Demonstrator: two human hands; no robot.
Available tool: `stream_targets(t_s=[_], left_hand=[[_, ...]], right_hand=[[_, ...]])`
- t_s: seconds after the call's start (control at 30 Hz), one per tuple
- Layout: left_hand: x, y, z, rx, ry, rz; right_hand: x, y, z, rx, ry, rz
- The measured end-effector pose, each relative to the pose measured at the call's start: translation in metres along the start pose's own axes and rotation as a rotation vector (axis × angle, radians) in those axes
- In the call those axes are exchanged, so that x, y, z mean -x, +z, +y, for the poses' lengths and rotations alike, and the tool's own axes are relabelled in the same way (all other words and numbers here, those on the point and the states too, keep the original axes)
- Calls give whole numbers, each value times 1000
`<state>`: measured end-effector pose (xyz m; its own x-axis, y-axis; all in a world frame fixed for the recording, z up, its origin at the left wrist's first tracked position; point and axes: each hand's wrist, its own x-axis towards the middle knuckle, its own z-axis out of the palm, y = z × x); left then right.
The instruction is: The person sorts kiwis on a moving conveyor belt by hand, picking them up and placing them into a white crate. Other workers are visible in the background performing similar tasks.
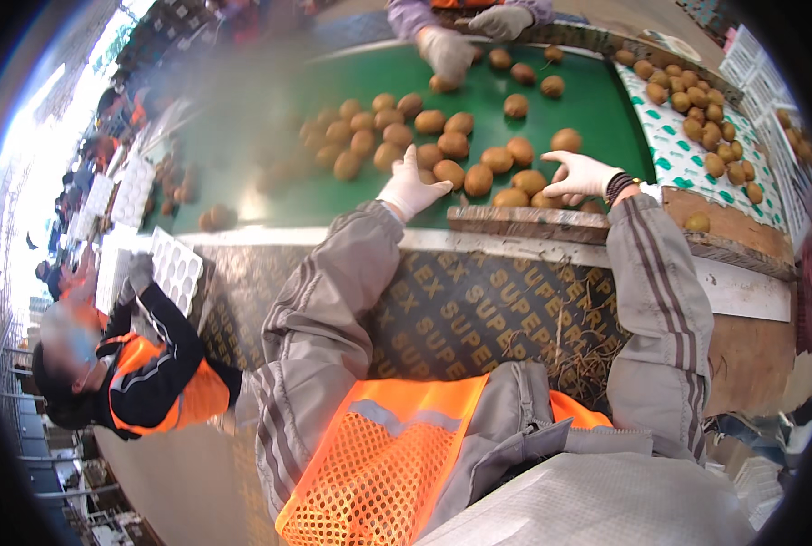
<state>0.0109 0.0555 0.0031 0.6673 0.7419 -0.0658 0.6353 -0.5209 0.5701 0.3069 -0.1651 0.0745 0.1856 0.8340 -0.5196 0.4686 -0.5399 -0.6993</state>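
Note:
Brown kiwifruit (453, 145) lie in a loose cluster on a green belt (597, 102) in front of me. My left hand (414, 185), in a pale glove, reaches over the cluster's near side, thumb and index finger spread beside a kiwifruit (449, 175). My right hand (578, 177), also gloved, is at the right end of the cluster. Its fingers are apart, close to another kiwifruit (529, 182); whether they touch it I cannot tell. Several fruits rest against a wooden slat (528, 222) along the belt's near edge, partly hidden behind it.
Across the belt, a person's gloved hand (449, 56) is on a kiwifruit. At right, more kiwifruit (698, 102) lie on a patterned sheet (665, 147). On my left, a person in an orange vest (174, 392) handles white moulded trays (176, 271). Haze blurs the belt's left part.

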Motion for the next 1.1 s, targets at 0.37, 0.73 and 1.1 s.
stream_targets(t_s=[0.37, 0.73, 1.1], left_hand=[[-56, 57, 140, 302, 301, -128], [-9, 3, 98, -308, 115, -446], [-9, 52, 125, 919, -2, -125]], right_hand=[[-12, -38, 30, 402, 331, 845], [-7, -21, 18, 135, 381, -49], [-4, -16, 13, -2, 192, 122]])
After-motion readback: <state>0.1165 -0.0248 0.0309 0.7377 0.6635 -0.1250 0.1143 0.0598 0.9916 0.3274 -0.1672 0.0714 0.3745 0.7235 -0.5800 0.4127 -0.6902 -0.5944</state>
